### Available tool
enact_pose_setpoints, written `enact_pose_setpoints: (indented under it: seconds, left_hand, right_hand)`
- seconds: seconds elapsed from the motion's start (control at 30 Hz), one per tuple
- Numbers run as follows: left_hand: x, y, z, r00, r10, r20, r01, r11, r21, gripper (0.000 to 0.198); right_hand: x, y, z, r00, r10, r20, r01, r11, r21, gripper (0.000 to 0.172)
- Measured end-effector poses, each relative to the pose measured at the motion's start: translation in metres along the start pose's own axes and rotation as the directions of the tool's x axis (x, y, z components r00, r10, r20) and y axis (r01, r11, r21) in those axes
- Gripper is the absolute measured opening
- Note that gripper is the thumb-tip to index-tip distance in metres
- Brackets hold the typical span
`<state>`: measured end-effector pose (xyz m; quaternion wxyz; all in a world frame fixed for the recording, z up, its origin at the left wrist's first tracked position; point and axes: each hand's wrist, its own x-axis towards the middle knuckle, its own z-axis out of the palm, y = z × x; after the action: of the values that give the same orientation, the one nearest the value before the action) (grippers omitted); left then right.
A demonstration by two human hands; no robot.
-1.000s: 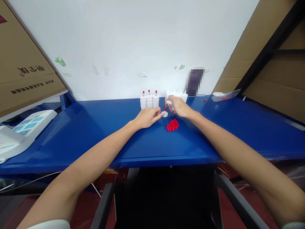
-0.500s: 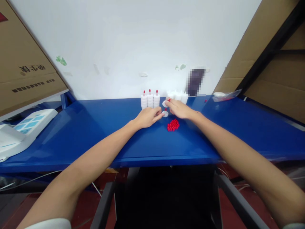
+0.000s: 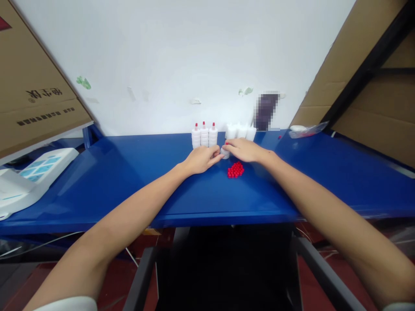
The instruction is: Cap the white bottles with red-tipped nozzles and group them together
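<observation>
My left hand (image 3: 203, 159) rests low over the blue table with curled fingers, its thumb and forefinger at the side of a small white round lid with a red-tipped nozzle (image 3: 225, 153). From the right, my right hand (image 3: 244, 150) pinches the top of this short white stack, and its fingers hide part of it. Just in front lies a cluster of small red caps (image 3: 235, 170). Behind my left hand stand three ribbed white columns (image 3: 204, 136), like stacked lids, each with a red tip on top.
More white pieces (image 3: 241, 131) stand behind my right hand near the wall. A clear plastic bag (image 3: 309, 130) lies at the back right, with a single red cap (image 3: 279, 137) left of it. A white device (image 3: 42, 177) with blue panels sits on the left.
My right hand has come down with a white red-tipped lid, which now sits on the lid beside my left hand. My left hand has stayed in place.
</observation>
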<state>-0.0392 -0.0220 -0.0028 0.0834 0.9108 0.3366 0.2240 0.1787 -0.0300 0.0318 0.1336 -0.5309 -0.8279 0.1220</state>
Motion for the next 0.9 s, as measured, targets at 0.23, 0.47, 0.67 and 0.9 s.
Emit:
enact_pose_setpoints:
  seconds: [0.23,0.47,0.67,0.9]
  left_hand:
    - [-0.0006,0.0028,-0.0019,1.0,-0.013,0.015,0.013,1.0,0.013,0.029]
    - [-0.0003,0.0025,-0.0007,1.0,-0.015,0.009,0.015,1.0,0.003,0.03]
    - [-0.0003,0.0015,-0.0005,1.0,0.007,-0.005,-0.007,1.0,0.001,0.03]
    - [-0.0008,0.0087,-0.0005,0.994,0.083,-0.065,-0.087,0.994,-0.069,0.033]
  right_hand:
    - [-0.0022,0.0001,-0.0018,0.999,0.016,-0.034,-0.017,1.0,-0.026,0.035]
    - [-0.001,-0.0029,-0.0029,0.974,0.008,-0.226,-0.014,1.0,-0.022,0.037]
    - [-0.0003,-0.0019,0.0027,1.0,0.014,-0.027,-0.014,1.0,0.013,0.044]
    - [-0.0017,-0.0042,0.0022,0.969,-0.168,-0.181,0.189,0.976,0.105,0.031]
